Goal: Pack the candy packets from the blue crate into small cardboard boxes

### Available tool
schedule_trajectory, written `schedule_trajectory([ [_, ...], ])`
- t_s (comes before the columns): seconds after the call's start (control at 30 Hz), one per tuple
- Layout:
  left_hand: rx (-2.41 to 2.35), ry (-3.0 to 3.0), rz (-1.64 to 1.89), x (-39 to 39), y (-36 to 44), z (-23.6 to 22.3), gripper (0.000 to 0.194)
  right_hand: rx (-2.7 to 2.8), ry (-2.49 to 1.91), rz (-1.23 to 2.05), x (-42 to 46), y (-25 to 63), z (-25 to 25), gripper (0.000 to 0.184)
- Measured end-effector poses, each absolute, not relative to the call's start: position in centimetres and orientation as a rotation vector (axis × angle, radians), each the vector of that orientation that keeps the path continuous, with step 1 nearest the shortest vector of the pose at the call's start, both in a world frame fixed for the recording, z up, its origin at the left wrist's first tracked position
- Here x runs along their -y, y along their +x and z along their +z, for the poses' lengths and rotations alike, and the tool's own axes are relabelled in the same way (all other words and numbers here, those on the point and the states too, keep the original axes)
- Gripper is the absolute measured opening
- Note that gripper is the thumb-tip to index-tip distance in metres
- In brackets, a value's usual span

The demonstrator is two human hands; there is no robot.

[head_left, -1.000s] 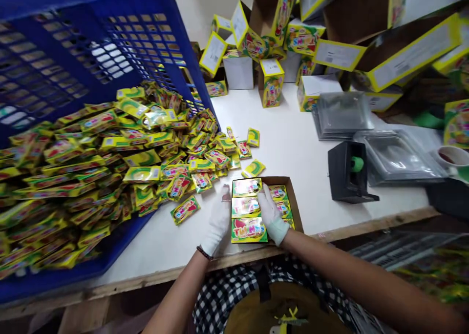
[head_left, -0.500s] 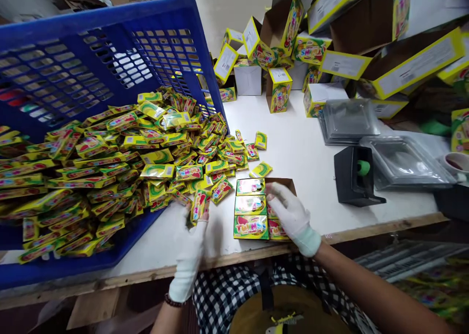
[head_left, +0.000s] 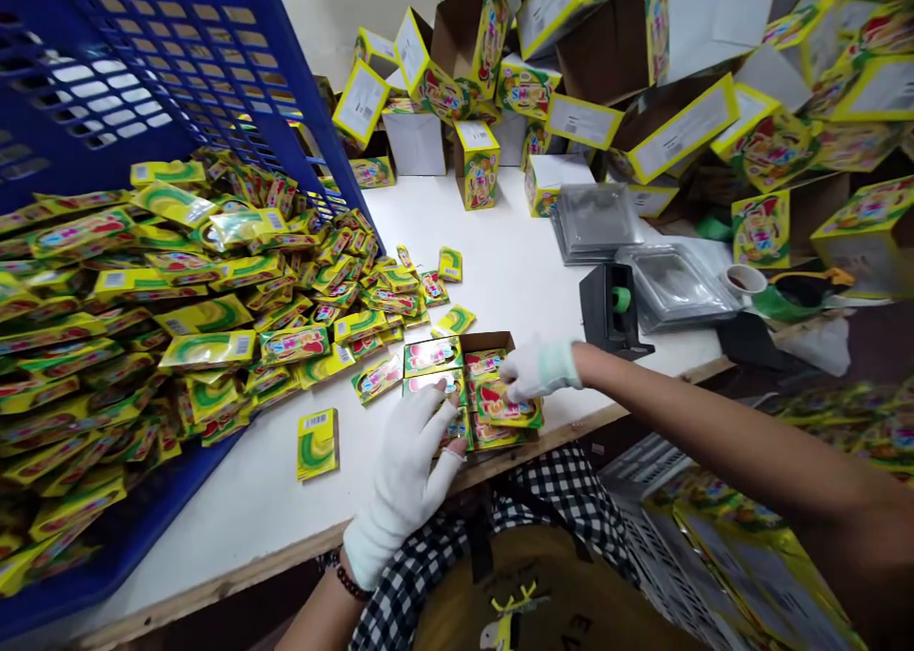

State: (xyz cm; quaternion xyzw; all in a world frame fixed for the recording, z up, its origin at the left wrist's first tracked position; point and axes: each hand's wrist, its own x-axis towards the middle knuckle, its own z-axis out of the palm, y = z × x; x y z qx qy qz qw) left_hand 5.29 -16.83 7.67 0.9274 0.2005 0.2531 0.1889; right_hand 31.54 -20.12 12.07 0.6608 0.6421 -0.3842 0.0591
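Note:
My left hand, in a white glove, rests with fingers apart over the left column of small yellow-green boxes in an open carton. No box shows in its grip. My right hand, gloved too, has its fingers closed on a small printed box, tilted over the carton's right column. More small boxes lie under it, partly hidden. To the left of my left hand, a single small box lies flat on the white table.
A blue crate tipped toward me spills a heap of small boxes on the left. Yellow display cartons pile up at the back. Clear plastic trays and a black tape dispenser stand right.
The view has swung right. My left hand has moved from beside the heap onto the carton, and the box it held is gone from it. My right hand now holds a small box.

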Motion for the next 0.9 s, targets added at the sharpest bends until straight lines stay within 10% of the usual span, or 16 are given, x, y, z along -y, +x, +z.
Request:
schedule_trajectory([
  [0.43,-1.688,2.449,0.193,5.8,3.8,1.2,0.068,-1.962,1.986,-1.058,16.1,26.6,5.5,0.041],
  [0.53,-1.68,2.498,0.178,5.2,4.8,0.5,0.065,-1.962,1.963,-0.975,16.6,25.7,5.3,0.019],
  [0.9,-1.494,2.27,0.466,6.3,1.3,2.2,0.05,-2.006,1.755,-0.755,19.1,26.6,7.1,0.033],
])
